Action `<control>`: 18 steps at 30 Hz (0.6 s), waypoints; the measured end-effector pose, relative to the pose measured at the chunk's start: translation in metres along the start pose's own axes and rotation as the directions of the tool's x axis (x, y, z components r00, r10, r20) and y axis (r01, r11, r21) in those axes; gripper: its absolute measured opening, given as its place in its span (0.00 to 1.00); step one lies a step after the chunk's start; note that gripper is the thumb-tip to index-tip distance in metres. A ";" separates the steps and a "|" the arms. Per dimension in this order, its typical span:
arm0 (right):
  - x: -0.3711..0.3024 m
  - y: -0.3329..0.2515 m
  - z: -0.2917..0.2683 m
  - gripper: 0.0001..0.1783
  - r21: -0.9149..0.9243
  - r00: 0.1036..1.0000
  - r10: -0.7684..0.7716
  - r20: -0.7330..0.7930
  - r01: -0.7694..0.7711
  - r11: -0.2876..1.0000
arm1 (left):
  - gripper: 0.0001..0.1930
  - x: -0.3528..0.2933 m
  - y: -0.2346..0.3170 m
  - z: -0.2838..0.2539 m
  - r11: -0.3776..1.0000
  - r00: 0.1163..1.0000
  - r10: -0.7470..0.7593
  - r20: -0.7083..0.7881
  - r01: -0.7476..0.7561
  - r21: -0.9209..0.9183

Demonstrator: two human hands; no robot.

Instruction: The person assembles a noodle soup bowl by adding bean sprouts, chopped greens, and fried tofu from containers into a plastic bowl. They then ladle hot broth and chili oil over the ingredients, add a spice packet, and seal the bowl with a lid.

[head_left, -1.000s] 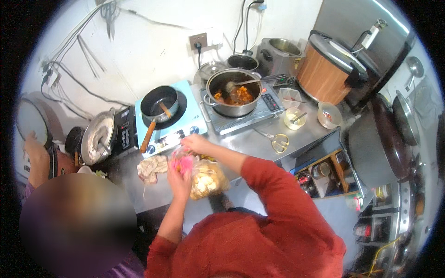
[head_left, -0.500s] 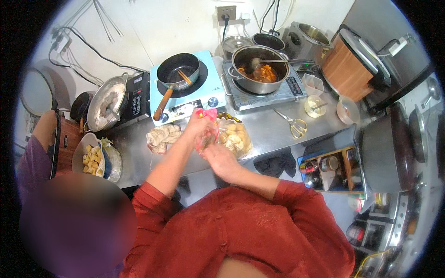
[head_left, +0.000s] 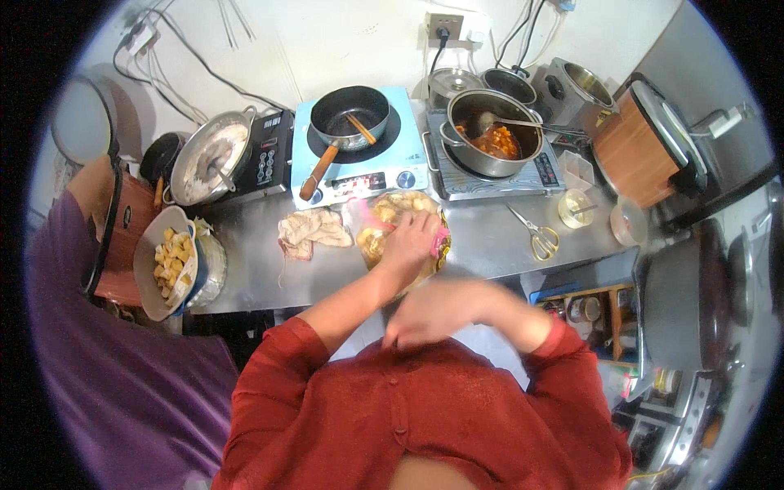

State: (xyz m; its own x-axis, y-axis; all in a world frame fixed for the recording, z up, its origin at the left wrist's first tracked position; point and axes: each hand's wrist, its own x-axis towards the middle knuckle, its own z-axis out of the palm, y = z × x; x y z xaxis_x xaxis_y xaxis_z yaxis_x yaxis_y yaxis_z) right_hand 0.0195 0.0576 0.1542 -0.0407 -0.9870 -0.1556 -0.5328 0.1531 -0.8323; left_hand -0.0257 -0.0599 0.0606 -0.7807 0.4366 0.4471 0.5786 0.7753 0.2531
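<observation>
A clear plastic bag [head_left: 371, 245] with pink and yellow-black print lies at the counter's front edge, filled with pale yellowish pieces. My left hand [head_left: 411, 247] grips the top of it, fingers curled over the plastic. Below the bag, close to my red shirt, my right hand [head_left: 433, 313] is smeared by motion, so its fingers cannot be read. A crumpled beige cloth [head_left: 314, 231] lies left of the bag. Behind it, a small dark pan [head_left: 327, 114] with wooden chopsticks and a wooden handle stands on a light-blue induction cooker [head_left: 408, 151].
A steel pot [head_left: 494, 163] of reddish-brown food with a ladle sits on another cooker. Gold-handled scissors [head_left: 539, 237] and a small container [head_left: 576, 210] lie to the right. Leftward are a wok [head_left: 192, 175], a bowl of yellow chunks [head_left: 155, 286] and a person in purple [head_left: 122, 343].
My left hand has moved from the bag's gathered pink top onto its body, and the bag has turned. My right hand has left the bag and come back toward my body.
</observation>
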 end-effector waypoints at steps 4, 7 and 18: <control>0.016 0.025 -0.076 0.13 -0.297 0.678 0.296 -0.673 -0.614 0.731 | 0.14 -0.009 0.018 0.016 0.710 0.947 -0.300 0.115 0.302 -0.636; 0.049 0.054 -0.083 0.13 -0.385 0.722 0.332 -0.606 -0.632 0.672 | 0.13 -0.003 0.014 0.016 0.888 0.992 -0.095 0.081 0.122 -0.443; 0.008 0.141 -0.057 0.16 0.438 0.287 0.452 -0.844 -0.115 0.891 | 0.15 0.007 -0.048 -0.020 0.275 0.783 -0.604 0.145 0.376 -0.885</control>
State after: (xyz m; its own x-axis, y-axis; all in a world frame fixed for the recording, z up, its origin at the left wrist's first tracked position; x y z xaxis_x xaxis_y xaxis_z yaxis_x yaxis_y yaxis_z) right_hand -0.1040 0.0687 0.0656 -0.9664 -0.2556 0.0284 -0.0998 0.2712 -0.9573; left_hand -0.0543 -0.1034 0.0684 -0.9955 -0.0603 0.0724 0.0741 -0.0265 0.9969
